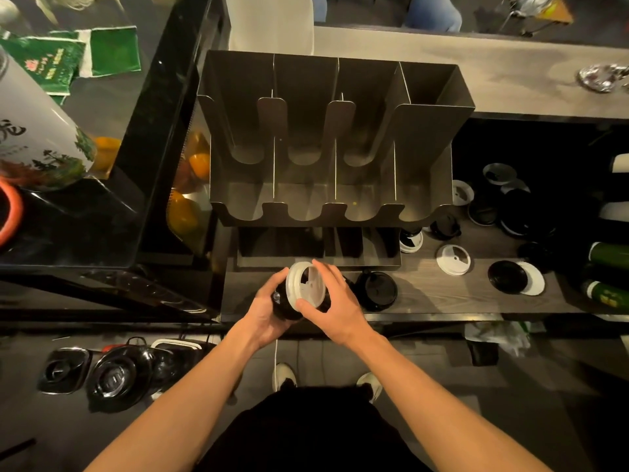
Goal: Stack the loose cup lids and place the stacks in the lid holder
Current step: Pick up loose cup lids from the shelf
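White lid [304,286] pinched by right hand [336,308], left hand [264,316] cupping black stack [284,311].

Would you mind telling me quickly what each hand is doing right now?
The left hand grips a stack of black lids.
The right hand holds a white lid against that stack.

Sundry items, placed by the black cabinet [160,158]
Oranges [199,165] inside it, seen through its side; green packets [68,56] and a white printed canister [37,131] to its left; dark glass pan covers [112,376] on the floor below its front; white shoes [284,374] on the floor to its right; green bottles [607,256] and a crumpled foil dish [602,76] far right of it
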